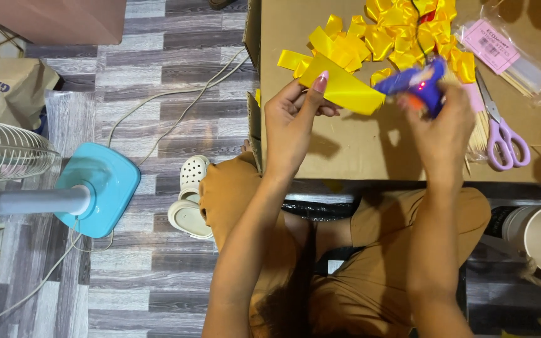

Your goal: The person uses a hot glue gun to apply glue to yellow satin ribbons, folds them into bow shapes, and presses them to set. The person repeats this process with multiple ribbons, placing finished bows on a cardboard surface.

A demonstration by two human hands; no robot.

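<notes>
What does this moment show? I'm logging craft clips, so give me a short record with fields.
Left hand: left hand pinches a folded yellow ribbon strip between thumb and fingers.
Right hand: right hand has a closed grip on a blue glue gun, its tip at the strip's right end.
Work surface: flat brown cardboard.
Nearby: pile of yellow ribbon loops, purple-handled scissors, clear bag of sticks.
Floor: grey wood-pattern planks, fan with a light blue base, white clog.
Posture: seated, in tan clothes.
</notes>
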